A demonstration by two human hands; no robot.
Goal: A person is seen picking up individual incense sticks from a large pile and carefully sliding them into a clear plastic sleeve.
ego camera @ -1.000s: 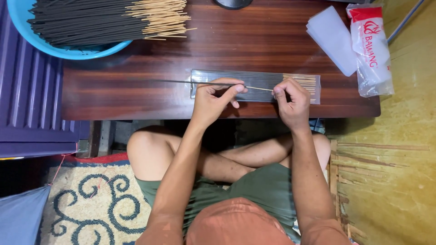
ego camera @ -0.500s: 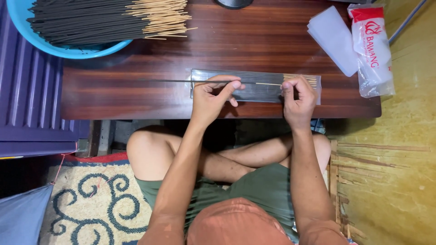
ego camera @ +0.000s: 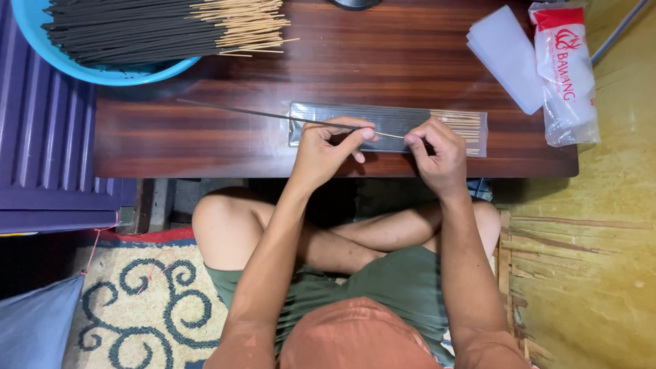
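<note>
Mid-frame: left hand (ego camera: 328,147) and right hand (ego camera: 437,154) pinch one incense stick (ego camera: 273,116) over clear packet (ego camera: 389,126); stick-loading step, next needs aligning it with packet mouth

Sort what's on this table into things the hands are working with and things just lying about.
In use: left hand and right hand pinching one incense stick over the clear packet of sticks.

Lying about: blue basin of sticks, stack of empty sleeves, red-topped bag.
</note>
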